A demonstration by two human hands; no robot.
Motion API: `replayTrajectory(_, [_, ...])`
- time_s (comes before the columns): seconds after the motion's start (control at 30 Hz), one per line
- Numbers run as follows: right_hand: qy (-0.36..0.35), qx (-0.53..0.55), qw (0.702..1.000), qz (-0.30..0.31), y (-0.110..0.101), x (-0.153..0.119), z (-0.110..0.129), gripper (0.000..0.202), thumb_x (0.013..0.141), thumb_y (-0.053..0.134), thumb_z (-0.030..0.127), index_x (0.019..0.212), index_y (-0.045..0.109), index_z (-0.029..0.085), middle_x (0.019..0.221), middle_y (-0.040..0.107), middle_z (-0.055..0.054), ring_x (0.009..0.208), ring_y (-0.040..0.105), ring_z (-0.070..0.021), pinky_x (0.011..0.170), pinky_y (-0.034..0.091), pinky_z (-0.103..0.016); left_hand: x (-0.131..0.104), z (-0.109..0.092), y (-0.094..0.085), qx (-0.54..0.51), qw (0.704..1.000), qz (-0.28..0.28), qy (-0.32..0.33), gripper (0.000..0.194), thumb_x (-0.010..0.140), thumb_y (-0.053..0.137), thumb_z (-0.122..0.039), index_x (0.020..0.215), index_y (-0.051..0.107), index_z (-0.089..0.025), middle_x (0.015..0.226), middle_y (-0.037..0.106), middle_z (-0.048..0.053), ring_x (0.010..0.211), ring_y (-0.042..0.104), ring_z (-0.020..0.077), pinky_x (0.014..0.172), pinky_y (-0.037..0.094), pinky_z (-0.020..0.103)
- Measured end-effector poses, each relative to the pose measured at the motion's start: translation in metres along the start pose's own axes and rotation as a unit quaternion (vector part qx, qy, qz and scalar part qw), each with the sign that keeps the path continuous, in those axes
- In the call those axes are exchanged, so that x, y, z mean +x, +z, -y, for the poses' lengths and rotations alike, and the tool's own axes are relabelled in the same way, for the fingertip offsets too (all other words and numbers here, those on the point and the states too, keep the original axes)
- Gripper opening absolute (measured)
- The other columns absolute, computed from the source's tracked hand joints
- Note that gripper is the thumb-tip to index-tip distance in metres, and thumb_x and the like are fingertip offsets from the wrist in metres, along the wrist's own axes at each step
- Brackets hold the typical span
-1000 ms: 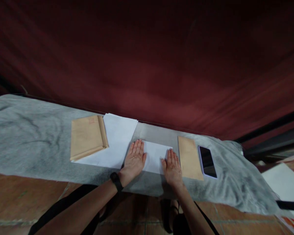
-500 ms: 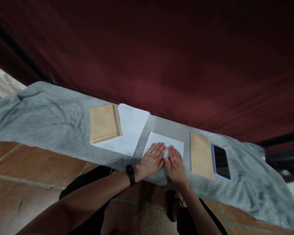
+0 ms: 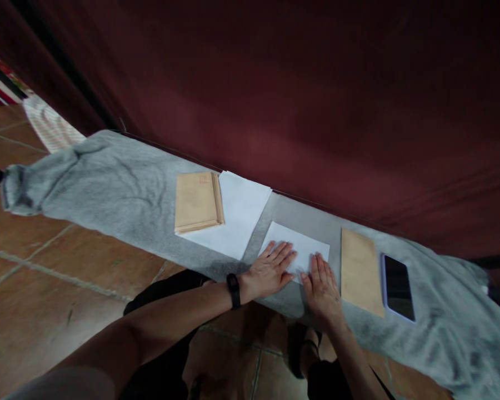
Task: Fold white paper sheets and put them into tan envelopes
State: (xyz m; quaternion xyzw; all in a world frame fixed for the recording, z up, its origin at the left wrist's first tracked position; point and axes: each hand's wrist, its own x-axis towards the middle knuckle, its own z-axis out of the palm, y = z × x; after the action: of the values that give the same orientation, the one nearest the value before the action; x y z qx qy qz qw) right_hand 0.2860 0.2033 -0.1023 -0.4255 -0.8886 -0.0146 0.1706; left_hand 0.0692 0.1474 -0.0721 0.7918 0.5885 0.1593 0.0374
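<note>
A white sheet of paper (image 3: 299, 244), seemingly folded, lies on the grey cloth (image 3: 120, 189). My left hand (image 3: 270, 271) rests flat on its left part, fingers spread, a black band on the wrist. On the sheet's right part lies my right hand (image 3: 323, 286), its fingers stretched out and touching the paper near its lower right edge. The near edge of the sheet is partly hidden by both hands. To the right of my right hand is a single brown envelope (image 3: 360, 272).
Left of the hands, a stack of brown envelopes (image 3: 198, 200) overlaps larger white sheets (image 3: 245, 208). A dark-screened phone (image 3: 399, 288) lies right of the single envelope. A dark red surface (image 3: 275, 111) rises behind the cloth. Tiled floor (image 3: 45, 266) shows below.
My hands have moved apart on the paper, the right one toward its right edge. The whole view has shifted, so the items appear farther right.
</note>
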Motion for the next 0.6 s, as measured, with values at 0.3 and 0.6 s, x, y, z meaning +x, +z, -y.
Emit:
replayTrajectory(0.3, [0.017, 0.011, 1.000, -0.004, -0.003, -0.006, -0.006, 0.069, 0.104, 0.028, 0.052, 0.160, 0.015, 0.013, 0.161, 0.032, -0.019, 0.146, 0.033, -0.0331, 0.114, 0.036, -0.054, -0.003, 0.003, -0.002, 0.003, 1.000, 0.011, -0.006, 0.062, 0.102, 0.038, -0.050, 0.153, 0.034, -0.016, 0.164, 0.027, 0.013, 0.153, 0.021, 0.0249, 0.124, 0.010, 0.047])
replayTrajectory(0.6, [0.031, -0.004, 0.999, -0.030, -0.001, -0.003, 0.000, 0.071, 0.104, 0.037, 0.049, 0.160, 0.014, 0.013, 0.159, 0.035, -0.019, 0.146, 0.035, -0.0319, 0.113, 0.039, -0.052, 0.017, 0.032, -0.005, 0.070, 0.993, -0.004, -0.100, 0.055, 0.103, 0.035, -0.040, 0.149, 0.042, -0.010, 0.158, 0.039, 0.015, 0.149, 0.032, 0.0254, 0.122, 0.023, 0.044])
